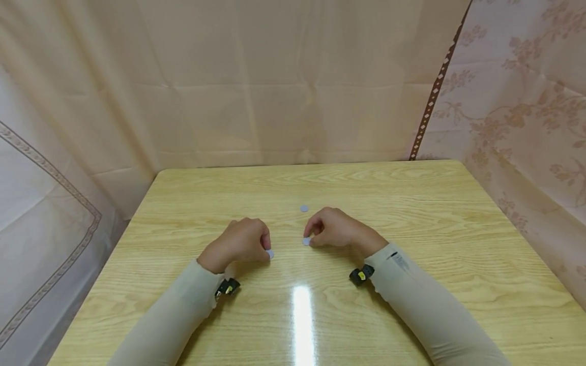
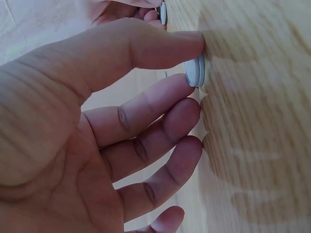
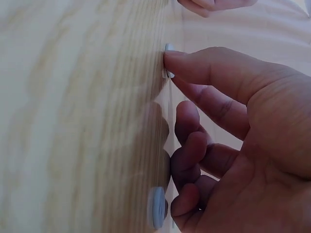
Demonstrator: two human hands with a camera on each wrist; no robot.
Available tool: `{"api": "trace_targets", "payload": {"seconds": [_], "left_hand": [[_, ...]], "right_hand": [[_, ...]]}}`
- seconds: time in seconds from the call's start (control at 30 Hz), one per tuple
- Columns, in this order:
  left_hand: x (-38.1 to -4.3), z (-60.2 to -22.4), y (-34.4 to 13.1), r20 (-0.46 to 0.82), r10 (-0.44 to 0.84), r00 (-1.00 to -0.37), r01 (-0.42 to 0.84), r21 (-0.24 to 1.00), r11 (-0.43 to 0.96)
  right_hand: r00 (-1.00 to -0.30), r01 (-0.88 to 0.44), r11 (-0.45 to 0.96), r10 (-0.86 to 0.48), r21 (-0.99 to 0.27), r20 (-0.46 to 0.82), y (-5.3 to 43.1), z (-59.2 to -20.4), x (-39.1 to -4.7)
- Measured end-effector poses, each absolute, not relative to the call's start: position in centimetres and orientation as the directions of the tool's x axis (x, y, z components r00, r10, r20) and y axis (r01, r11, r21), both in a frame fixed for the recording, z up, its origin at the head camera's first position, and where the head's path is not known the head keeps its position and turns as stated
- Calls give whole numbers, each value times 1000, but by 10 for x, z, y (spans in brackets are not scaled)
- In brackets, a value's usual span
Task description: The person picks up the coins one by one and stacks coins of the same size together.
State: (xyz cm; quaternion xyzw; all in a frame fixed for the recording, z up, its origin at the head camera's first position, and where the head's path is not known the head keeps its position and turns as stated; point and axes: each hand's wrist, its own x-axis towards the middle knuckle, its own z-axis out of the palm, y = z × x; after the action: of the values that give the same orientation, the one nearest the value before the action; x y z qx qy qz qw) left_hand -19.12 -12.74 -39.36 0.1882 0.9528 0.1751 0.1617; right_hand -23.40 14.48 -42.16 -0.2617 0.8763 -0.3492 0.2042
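A small pale grey disc is pinched between the thumb and forefinger of my left hand, right at the tabletop. In the left wrist view this disc stands tilted on edge, and the other fingertips come down to the wood. My right hand pinches a second pale disc by its near right edge, close over the table; the thumb partly hides this disc in the right wrist view. Beyond that hand, a third disc lies flat on the table.
The light wood table carries a bright streak of reflected light at its near middle. A beige curtain hangs behind its far edge, with patterned cloth on the right. A small black device sits at the right cuff.
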Motion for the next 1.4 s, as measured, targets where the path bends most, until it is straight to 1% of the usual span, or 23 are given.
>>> {"api": "trace_targets", "payload": {"seconds": [0.23,0.7,0.97,1.13,1.4], "left_hand": [[-192,-395,-128,-237,422,-875,307,402,863],[-192,-394,-128,-249,417,-874,296,407,864],[-193,-395,-128,-236,424,-874,310,399,863],[-191,-393,-127,-248,413,-876,296,400,868],[-192,-396,-127,-240,418,-876,309,385,869]], "right_hand": [[-811,-243,646,-544,-724,-213,148,-422,-236],[-779,-143,611,-555,-779,-291,152,-420,-238],[-762,-156,589,-582,-793,-283,156,-418,-235],[-756,-172,583,-594,-794,-273,160,-417,-232],[-738,-166,585,-608,-794,-293,160,-410,-218]]}}
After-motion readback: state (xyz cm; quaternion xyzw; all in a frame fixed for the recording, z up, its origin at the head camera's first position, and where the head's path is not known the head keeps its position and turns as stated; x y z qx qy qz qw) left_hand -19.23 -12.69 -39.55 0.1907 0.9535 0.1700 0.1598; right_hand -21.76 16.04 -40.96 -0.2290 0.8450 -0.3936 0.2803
